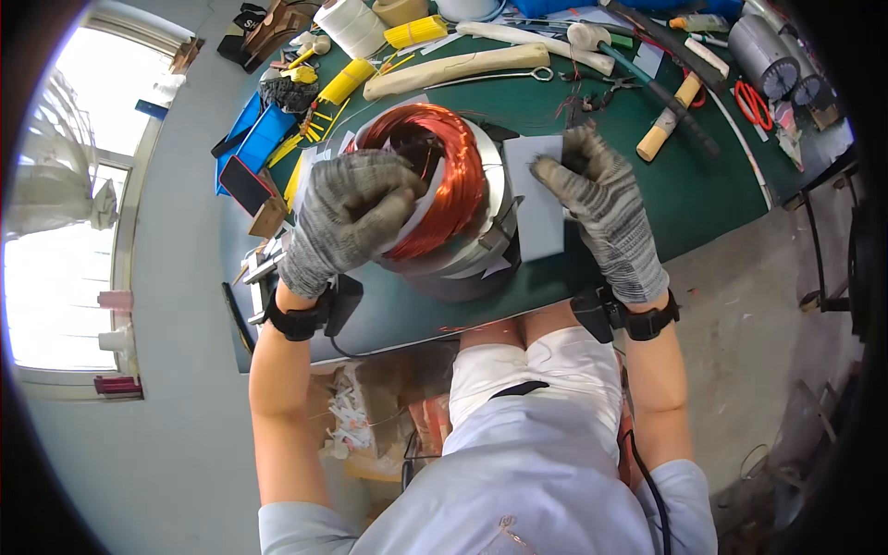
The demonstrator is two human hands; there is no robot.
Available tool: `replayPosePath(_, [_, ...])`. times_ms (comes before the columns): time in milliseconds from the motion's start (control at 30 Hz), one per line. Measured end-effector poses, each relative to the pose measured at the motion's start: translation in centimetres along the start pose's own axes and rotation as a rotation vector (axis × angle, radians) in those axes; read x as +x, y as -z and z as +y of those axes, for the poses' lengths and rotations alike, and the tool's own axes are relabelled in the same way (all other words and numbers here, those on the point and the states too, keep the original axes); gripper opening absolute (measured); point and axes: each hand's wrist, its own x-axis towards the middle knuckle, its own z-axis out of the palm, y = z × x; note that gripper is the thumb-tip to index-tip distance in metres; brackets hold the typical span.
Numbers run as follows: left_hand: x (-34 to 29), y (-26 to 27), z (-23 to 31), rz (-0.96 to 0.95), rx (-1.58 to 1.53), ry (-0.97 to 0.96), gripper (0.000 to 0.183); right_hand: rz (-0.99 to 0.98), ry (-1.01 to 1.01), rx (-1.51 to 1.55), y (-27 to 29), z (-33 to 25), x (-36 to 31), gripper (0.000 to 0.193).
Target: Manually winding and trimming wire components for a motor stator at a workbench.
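Nearest, at the bottom: one pale blue shirt (pixel 518 453) and one pair of white shorts (pixel 573 370). Around two wrists, two black wristbands (pixel 652 321), one each, both with a black box (pixel 344 303) on the inner side. Just above, two hands in two grey knitted gloves. Left hand (pixel 350 205): fingers curled in, overlapping the left part of the wire coil; cannot tell whether gripping any of it. Right hand (pixel 599 190): fingers bent, thumb overlapping the right edge of one pale grey card (pixel 539 222); cannot tell whether pinching it. Between both hands, one copper wire coil (pixel 467 176), overlapping one silver metal ring (pixel 497 185) on one green table (pixel 684 203).

Farther back on the table: two long pale wooden pieces (pixel 453 72), one pair of pliers (pixel 622 83), at least two yellow bundles (pixel 347 81), one spool of white cord (pixel 351 28). Toward the back right: one pair of red-handled scissors (pixel 754 104) and two grey metal cylinders (pixel 763 55). Beyond the table, far left: one bright window (pixel 65 259) in a pale wall (pixel 185 277).
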Motion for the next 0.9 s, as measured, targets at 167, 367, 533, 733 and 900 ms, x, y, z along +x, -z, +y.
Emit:
replayPosePath(167, [0.8, 1.2, -0.3, -0.101, -0.171, 0.01, 0.009, 0.031, 0.078, -0.027, -0.1, 1.0, 0.0, 0.017])
replayPosePath(367, [-0.3, -2.6, 3.7, 0.16, 0.326, 0.07, 0.064, 0.179, 0.304, -0.181, -1.3, 1.9, -2.1, 0.019])
replayPosePath(533, [-0.6, -6.1, 3.5, 0.283, 0.822, -0.002, 0.069, 0.187, 0.226, -0.067, -1.9, 1.2, -3.1, 0.015])
replayPosePath(733, [-1.0, -6.8, 2.8, 0.326, 0.586, 0.068, 0.07, 0.123, 0.355, -0.358, -2.0, 1.4, -3.2, 0.012])
replayPosePath(900, [-0.1, -7.7, 2.7, 0.454, 0.668, -0.008, 0.058, 0.143, 0.4, -0.253, -2.6, 1.8, -1.8, 0.01])
